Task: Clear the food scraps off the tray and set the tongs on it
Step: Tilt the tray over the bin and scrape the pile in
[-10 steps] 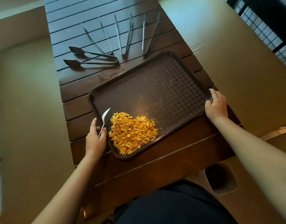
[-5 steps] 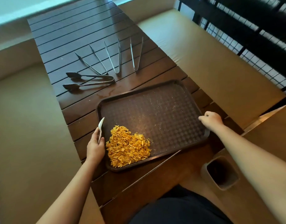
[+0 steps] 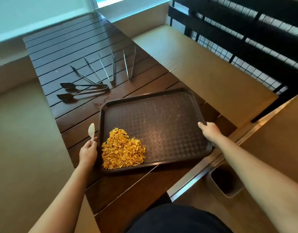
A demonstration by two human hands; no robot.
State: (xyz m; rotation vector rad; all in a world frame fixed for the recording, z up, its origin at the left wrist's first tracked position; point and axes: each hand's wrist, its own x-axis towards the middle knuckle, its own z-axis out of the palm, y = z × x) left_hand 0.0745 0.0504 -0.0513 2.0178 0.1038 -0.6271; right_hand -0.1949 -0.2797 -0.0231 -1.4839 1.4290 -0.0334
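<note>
Brown tray sits mid-frame on dark slatted wooden table, its lower-right corner past the table edge. Right hand clamped on tray's right rim, thumb on top w/ fingers curled under. Left hand at tray's left edge, fingers closed round handle of white plastic spoon, bowl end pointing up-frame; can't tell if it also grips the rim. Orange food scraps heaped in tray's lower-left corner, fine crumbs scattered across rest of tray. Four tongs on table above tray, upper-left-centre of frame: spatula-tipped tongs lying sideways, then three slim tongs fanned out beside it, all off the tray. Small dark bin on floor, lower right of frame, below the tray corner. Tan bench cushions both sides of table.
</note>
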